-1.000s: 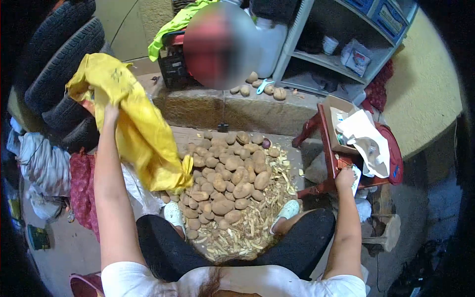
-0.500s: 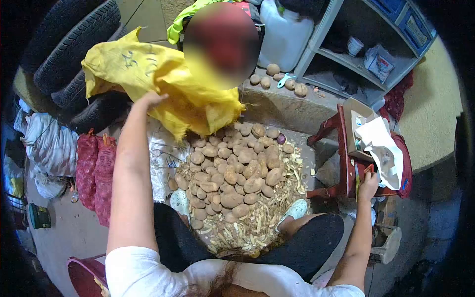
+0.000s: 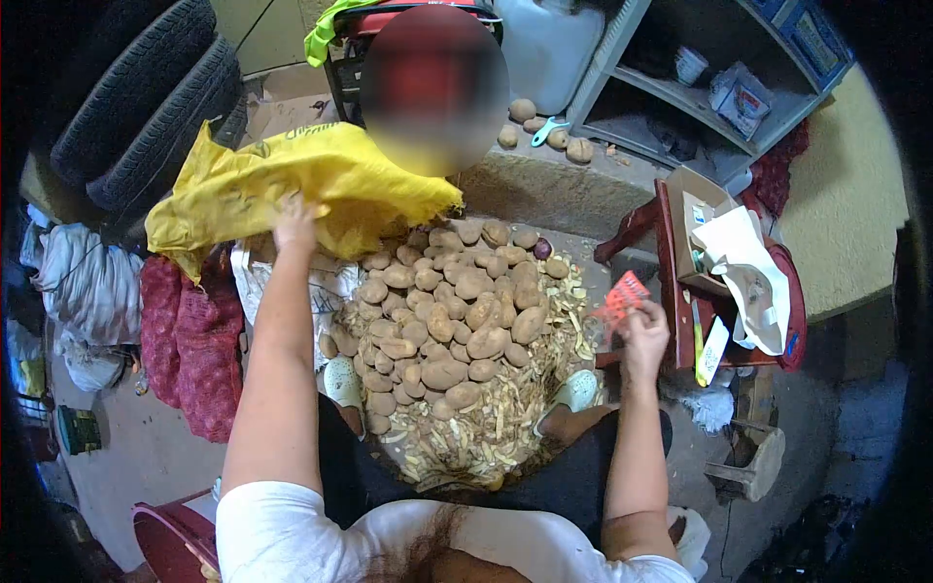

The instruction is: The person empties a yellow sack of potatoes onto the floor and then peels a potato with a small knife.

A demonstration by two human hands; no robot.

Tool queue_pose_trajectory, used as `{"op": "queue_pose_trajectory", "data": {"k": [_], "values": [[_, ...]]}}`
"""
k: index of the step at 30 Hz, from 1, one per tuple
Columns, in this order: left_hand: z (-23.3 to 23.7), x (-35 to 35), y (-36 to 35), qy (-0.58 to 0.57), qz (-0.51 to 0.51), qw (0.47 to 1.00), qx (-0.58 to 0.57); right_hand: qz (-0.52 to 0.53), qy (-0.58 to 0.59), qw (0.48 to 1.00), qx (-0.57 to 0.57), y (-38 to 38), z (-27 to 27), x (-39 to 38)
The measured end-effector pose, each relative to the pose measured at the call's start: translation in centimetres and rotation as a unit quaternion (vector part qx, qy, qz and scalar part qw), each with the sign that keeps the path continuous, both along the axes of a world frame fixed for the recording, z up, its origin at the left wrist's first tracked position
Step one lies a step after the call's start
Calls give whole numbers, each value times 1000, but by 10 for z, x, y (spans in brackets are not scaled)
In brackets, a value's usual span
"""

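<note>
My left hand [image 3: 294,225] is closed on a yellow woven sack [image 3: 335,173], its fingers a little blurred against the crumpled cloth. The sack hangs over the far left edge of a heap of unpeeled potatoes [image 3: 457,321]. To the right of the heap, my right hand [image 3: 644,335] pinches a flat orange-red piece with slots through it [image 3: 624,293], smeared by motion. Pale peelings [image 3: 486,428] lie around the near and right sides of the potatoes, between my feet. A small purple onion [image 3: 542,249] rests at the heap's far right edge.
A red stool [image 3: 671,291] on the right bears a cardboard box, a white bag [image 3: 743,267] and a yellow-handled knife [image 3: 698,355]. Red net sacks [image 3: 209,355] and tyres [image 3: 165,126] stand left. A turquoise peeler [image 3: 548,131] lies among potatoes on the ledge.
My right hand has come away from the stool, inward, with the orange-red piece. My left hand has moved slightly nearer, and the sack has dropped lower and folded over.
</note>
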State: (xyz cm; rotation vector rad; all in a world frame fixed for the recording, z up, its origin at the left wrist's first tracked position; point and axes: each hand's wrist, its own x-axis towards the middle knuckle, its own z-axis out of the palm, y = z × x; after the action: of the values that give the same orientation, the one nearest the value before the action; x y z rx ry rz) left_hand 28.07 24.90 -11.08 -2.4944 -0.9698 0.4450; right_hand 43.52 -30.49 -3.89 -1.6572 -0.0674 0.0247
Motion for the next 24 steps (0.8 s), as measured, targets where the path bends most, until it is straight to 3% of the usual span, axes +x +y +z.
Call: {"op": "queue_pose_trajectory", "data": {"k": [2,5,8,9,10,11,12,13,14,15,16,18,21,24], "values": [[20,-22,-22,-52,133,988,-62,12,102,994,47,13,-3,-8],[20,0,-40,35,141,982,-123,35,107,992,48,21,-11,-1],[-12,9,-117,31,-22,983,-182,47,107,992,52,35,-7,2],[-8,9,-155,58,-74,955,-282,35,107,992,59,41,-3,-1],[-72,5,-173,111,-170,940,-275,23,107,992,67,45,0,-2],[-42,9,-215,193,-227,892,-340,47,121,990,57,45,3,-1],[-22,-1,-251,185,-212,884,-373,47,119,990,58,45,-4,1],[-62,-7,-278,172,-227,878,-384,53,119,987,98,45,-16,6],[-114,-23,-301,98,-181,883,-422,59,117,982,138,45,-22,9],[-102,-33,-326,91,-146,896,-408,58,137,975,163,46,-20,6],[-135,-40,-340,127,-145,899,-393,60,161,965,199,43,-23,6],[-160,-59,-351,-16,-156,924,-350,66,216,942,247,47,0,-4],[-147,-60,-334,30,-127,930,-343,92,214,921,314,39,-16,1],[-140,-65,-326,21,-117,914,-389,74,244,924,285,43,7,-13]]}}
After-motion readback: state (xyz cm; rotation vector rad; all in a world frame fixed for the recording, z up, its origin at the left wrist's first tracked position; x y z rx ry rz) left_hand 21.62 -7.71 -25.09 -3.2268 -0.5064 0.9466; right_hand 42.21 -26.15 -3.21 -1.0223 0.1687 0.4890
